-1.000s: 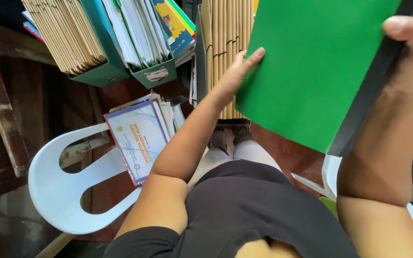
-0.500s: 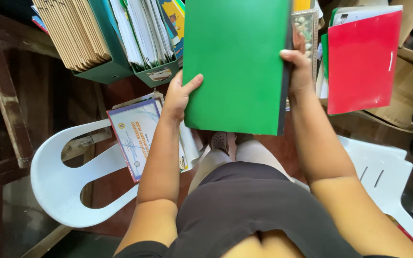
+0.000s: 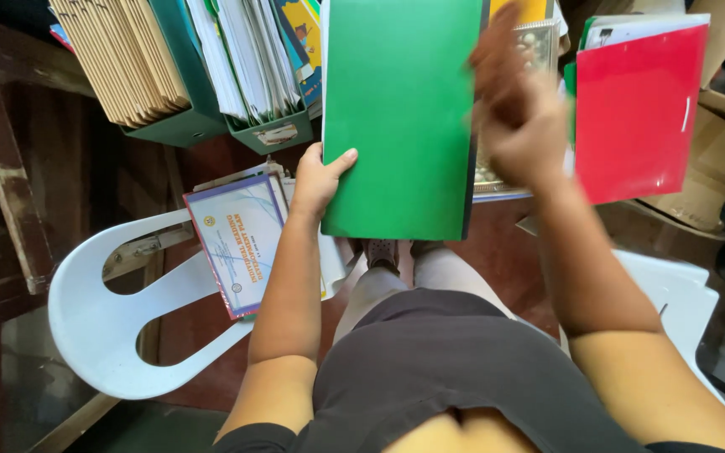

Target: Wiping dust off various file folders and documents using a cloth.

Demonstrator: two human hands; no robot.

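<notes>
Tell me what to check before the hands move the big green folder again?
1. Left hand grips the green folder at its lower left edge: ok.
2. Right hand on the folder: not ok, blurred and off its edge.
3. Folder closed: ok.
4. Red folder beside it stands apart: ok.
5. Certificate on the white plastic chair lies flat: cannot tell.

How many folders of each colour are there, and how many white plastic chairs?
Flat green plastic folder, held at its lower corner by the left hand: 1
Flat red plastic folder, standing beyond the blurred right hand: 1
White plastic chairs, one at the left and one at the right: 2
Total: 4
</notes>
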